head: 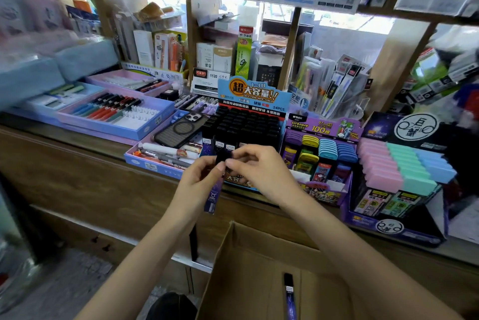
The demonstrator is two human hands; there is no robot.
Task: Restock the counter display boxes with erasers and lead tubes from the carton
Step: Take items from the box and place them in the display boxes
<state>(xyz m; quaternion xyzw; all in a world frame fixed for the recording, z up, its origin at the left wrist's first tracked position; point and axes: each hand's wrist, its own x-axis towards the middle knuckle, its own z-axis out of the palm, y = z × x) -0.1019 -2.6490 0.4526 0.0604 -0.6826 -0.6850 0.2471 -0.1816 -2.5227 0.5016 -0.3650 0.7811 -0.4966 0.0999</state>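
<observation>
Your left hand point(199, 179) grips one lead tube point(213, 198) near its top, and your right hand point(256, 166) pinches its black cap, just in front of the black display box point(248, 122) at the surface's front edge. These are fingertip holds only, so a tug could drop the tube into the carton point(259, 268), where one spare tube point(289, 296) lies.
</observation>
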